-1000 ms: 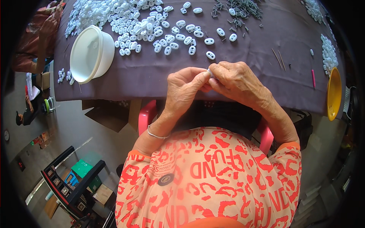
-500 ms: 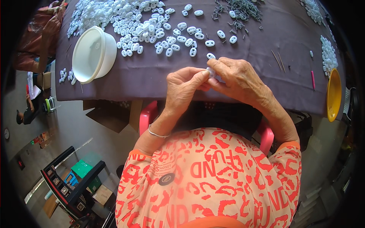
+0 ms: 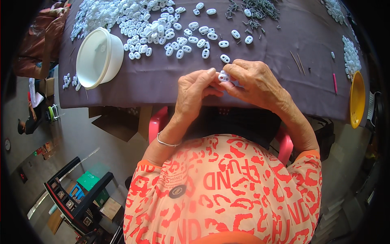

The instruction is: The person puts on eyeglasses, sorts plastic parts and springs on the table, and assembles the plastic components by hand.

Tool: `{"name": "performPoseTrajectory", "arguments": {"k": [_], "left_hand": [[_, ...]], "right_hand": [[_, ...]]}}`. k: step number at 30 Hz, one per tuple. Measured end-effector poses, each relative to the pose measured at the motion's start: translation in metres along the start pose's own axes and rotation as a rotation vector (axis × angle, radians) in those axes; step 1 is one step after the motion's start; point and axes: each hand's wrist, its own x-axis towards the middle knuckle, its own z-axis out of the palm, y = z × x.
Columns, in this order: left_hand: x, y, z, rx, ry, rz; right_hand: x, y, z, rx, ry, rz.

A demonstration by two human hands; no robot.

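One held white toggle [image 3: 223, 76], one white tub [image 3: 115, 59], one yellow dish [image 3: 357, 99], one pink rod [image 3: 335, 83], two brown sticks [image 3: 301, 64] and one bracelet [image 3: 166, 144]; the loose toggles [image 3: 156, 30] and grey pins [image 3: 260, 12] are too many to count.

Through the head camera I watched the right grip [image 3: 256, 83] pinch a white two-holed piece [image 3: 224, 76] over the desk [image 3: 162, 87], toward the near edge. The left grip [image 3: 190, 89] had its fingertips close by; I couldn't tell whether they touched it. A heap of white pieces [image 3: 134, 26] spread across the far left corner, and grey pins [image 3: 262, 14] were piled by the far edge. I had a white tub [image 3: 115, 61] near the left edge, a pink rod [image 3: 335, 83] toward the right, and a yellow dish [image 3: 356, 101] at the near right corner.
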Motion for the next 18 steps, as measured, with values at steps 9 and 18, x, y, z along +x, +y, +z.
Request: {"name": "performPoseTrajectory", "arguments": {"k": [9,18], "left_hand": [[-0.0018,-0.0008,-0.0041,0.169,-0.026,-0.006],[-0.0071,-0.0058,0.0001,0.165,0.003,0.073]], "right_hand": [[0.0031,0.0013,-0.0001,0.016,-0.013,-0.040],[0.0017,0.0009,0.0055,0.016,0.047,-0.139]]}}
